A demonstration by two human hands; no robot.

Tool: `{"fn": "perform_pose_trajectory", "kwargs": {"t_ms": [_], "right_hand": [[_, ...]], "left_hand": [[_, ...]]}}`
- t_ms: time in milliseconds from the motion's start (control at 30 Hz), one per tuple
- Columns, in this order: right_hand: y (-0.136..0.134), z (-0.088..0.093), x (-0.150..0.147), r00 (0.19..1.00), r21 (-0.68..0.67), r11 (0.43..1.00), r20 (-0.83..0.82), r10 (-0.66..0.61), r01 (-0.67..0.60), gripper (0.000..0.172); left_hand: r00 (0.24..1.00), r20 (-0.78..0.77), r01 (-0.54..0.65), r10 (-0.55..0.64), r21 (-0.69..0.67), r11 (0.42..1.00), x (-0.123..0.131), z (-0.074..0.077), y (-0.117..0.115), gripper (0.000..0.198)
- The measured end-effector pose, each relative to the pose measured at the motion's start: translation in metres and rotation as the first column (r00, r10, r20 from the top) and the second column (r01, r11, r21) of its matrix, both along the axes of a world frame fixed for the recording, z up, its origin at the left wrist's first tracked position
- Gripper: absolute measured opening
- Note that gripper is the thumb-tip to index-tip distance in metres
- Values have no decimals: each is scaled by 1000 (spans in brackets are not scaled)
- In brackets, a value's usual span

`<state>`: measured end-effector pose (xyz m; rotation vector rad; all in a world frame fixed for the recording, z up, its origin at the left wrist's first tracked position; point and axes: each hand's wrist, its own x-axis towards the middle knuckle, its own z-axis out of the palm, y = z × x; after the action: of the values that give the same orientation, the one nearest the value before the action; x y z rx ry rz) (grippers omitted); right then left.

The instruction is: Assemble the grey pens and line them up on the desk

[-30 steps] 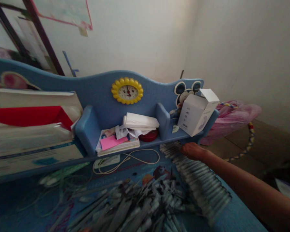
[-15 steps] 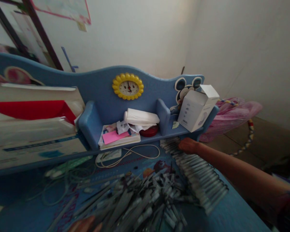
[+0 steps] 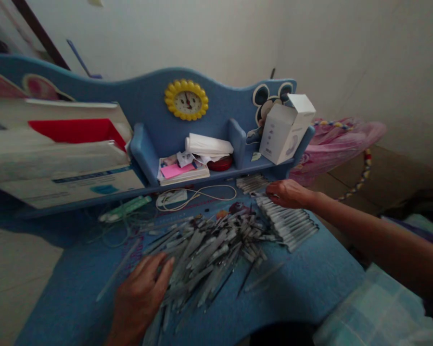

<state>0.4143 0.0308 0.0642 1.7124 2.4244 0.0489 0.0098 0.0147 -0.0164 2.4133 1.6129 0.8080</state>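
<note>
Currently, the loose pile of pens lies mid-counter, and an ordered row of pens lies along the right edge, toward the far right corner. Left hand: positioned at the pile's left side, thumb apart from loosely bent fingers; whether this grip holds a pen cannot be told. Right hand: positioned over the far part of the row, fingers curled inward; whether this grip pinches a pen cannot be told. Caution: the row has no visible stop along the right edge; a sideways knock from the right forearm could probably roll pens onto the floor. Pressure from the left hand may cause the crossed, stacked pens to slide toward the near edge. The charging cable, looped beside the far edge, could snag a wide reach.
</note>
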Motion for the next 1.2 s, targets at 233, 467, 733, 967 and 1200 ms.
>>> {"fn": "perform_pose_trajectory", "kwargs": {"t_ms": [233,467,733,967,1200], "right_hand": [[-98,-6,-24,632,19,939,-745,-216,344,10],[-170,-61,-50,-92,-277,818,-959,-269,504,16],[-203,-92,-76,-459,-419,747,-871,-172,515,21],[-217,-95,-74,-498,-397,751,-861,-106,527,24],[-213,-86,-86,-472,-357,729,-880,-53,584,22]], "left_hand": [[961,-56,267,-270,-57,962,19,38,-33,32],[815,-207,480,-541,-280,831,91,45,-76,29],[814,-379,416,-440,-146,897,181,21,-79,31],[916,-193,272,-351,-342,899,202,10,-70,28],[953,198,301,-231,-500,812,192,32,-58,17]]}}
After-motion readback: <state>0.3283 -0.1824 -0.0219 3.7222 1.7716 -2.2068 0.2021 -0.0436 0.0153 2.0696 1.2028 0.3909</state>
